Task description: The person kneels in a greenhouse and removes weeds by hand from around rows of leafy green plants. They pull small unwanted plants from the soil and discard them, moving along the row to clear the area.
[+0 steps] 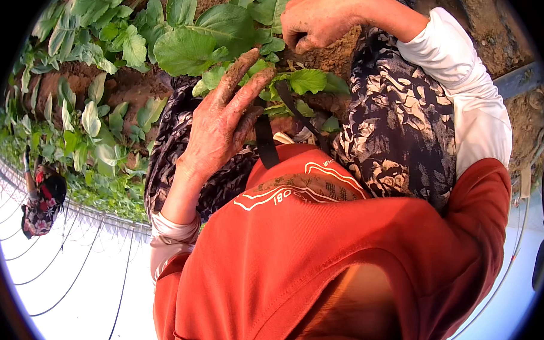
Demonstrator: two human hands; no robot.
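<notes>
My left hand [222,119], caked with soil on the fingers, reaches over leafy green plants [275,87] between my knees. Its fingers are spread, and their tips are at the leaves; I see nothing held in it. Farther out, my right hand [320,21] is bent down close to the brown soil [334,53], its fingers curled. Whatever may be inside that curl is hidden. A broad green leaf [186,52] lies just beyond my left fingertips. A dark strap [267,143] hangs below my left hand, near the hem of my red shirt [305,234].
My knees in patterned trousers [399,125] flank the plants. Rows of leafy crops [92,118] stretch to the left. Another person [44,198] is in the far left rows, near thin curved frame bars [124,277]. A grey bar [520,79] is at the right.
</notes>
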